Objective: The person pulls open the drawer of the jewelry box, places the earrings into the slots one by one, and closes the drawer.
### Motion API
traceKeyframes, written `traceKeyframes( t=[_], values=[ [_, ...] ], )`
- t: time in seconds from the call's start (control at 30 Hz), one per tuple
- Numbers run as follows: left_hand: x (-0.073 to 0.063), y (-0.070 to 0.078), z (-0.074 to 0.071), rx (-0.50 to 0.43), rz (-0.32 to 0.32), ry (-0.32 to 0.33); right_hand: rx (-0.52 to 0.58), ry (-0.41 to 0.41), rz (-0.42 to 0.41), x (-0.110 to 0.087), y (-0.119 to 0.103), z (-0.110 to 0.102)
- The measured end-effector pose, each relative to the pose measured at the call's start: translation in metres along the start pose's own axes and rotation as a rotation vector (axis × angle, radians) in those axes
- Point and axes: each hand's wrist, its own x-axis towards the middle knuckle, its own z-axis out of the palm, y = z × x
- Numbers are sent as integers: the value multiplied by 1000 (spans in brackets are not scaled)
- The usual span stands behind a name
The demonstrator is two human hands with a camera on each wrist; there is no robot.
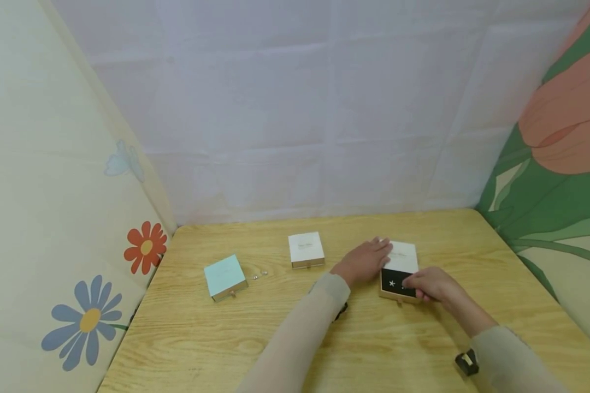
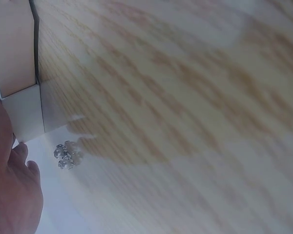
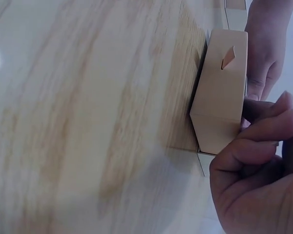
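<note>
My left hand [image 1: 366,261] rests on the white sleeve [image 1: 402,256] of a small jewellery box, fingers spread over its left edge. The box's drawer [image 1: 408,297] is pulled out toward me, with a black insert [image 1: 386,275] inside. A star-shaped earring [image 1: 391,283] sits on the insert. My right hand [image 1: 432,284] reaches over the drawer's right side, its fingertips pinching at a second small earring [image 1: 403,287], mostly hidden by them. In the right wrist view, its fingers [image 3: 254,141] curl at the drawer's wall. Shiny earrings [image 2: 64,155] lie on the table beside the sleeve, near the left hand.
A closed white box [image 1: 307,250] stands left of the hands. Farther left is a turquoise box [image 1: 225,277], with a pair of small earrings [image 1: 255,278] next to it. The wooden table [image 1: 216,344] meets printed cloth walls at its sides and back.
</note>
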Motion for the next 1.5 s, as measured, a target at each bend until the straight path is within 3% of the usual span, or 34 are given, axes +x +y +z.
traceKeyframes(
  t=[0.17, 0.5, 0.83, 1.13, 1.5],
  values=[
    [-2, 1, -2, -3, -4, -6, -11, -19, 3, 2, -2, 0],
    [3, -2, 6, -38, -11, 8, -21, -33, 4, 5, -7, -1],
    [0, -1, 0, -32, -2, 10, -53, -47, 11, 6, -7, 1],
    [5, -3, 8, -50, -11, 16, -56, -16, 11, 7, -4, -3],
    [-4, 2, -4, -20, -10, 2, -208, -10, -40, 5, -7, 0]
  ],
)
